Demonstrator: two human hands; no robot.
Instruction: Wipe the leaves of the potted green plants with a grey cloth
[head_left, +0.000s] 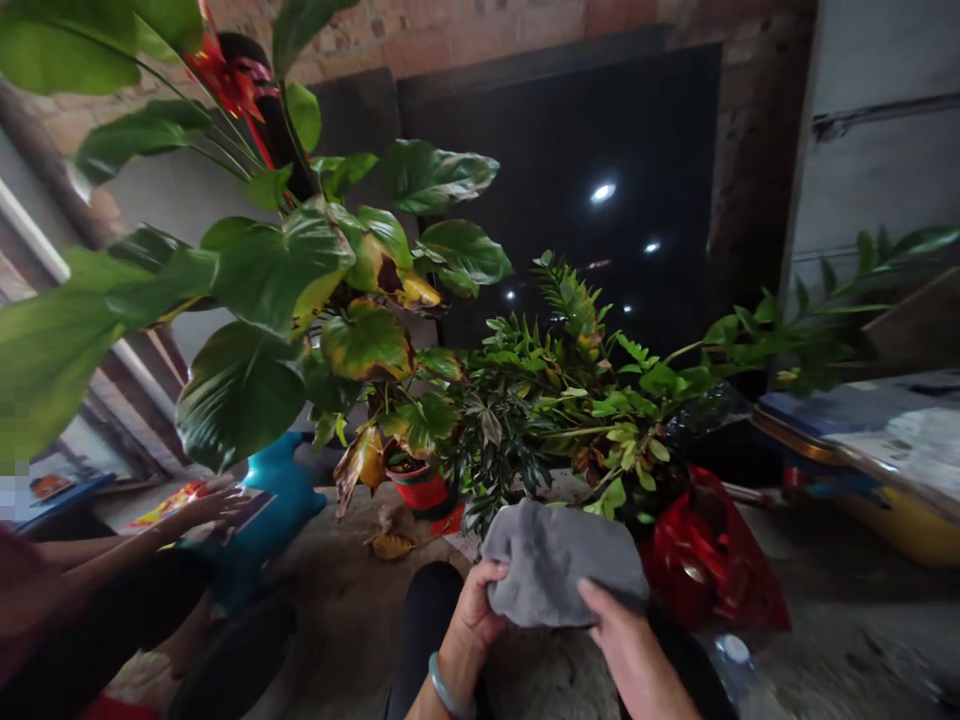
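Note:
A soft grey cloth [562, 560], perhaps folded or wrapped over something, is held above my lap between both hands. My left hand [478, 603] grips its left side, thumb on top and the other fingers hidden underneath. At the lower right edge, my right hand [616, 630] has its thumb pressed on the fabric, with its remaining fingers out of sight behind it. A pale bangle [448, 690] circles my left wrist. Just beyond the cloth stand leafy green plants [592, 410].
Large leaves of a tall potted plant [262, 250] spread at the left, near a red pot [418, 488]. A red plastic bag [712, 550] and a bottle [735, 655] lie to the right. Another person's hand [217, 505] is beside a blue stool [277, 500].

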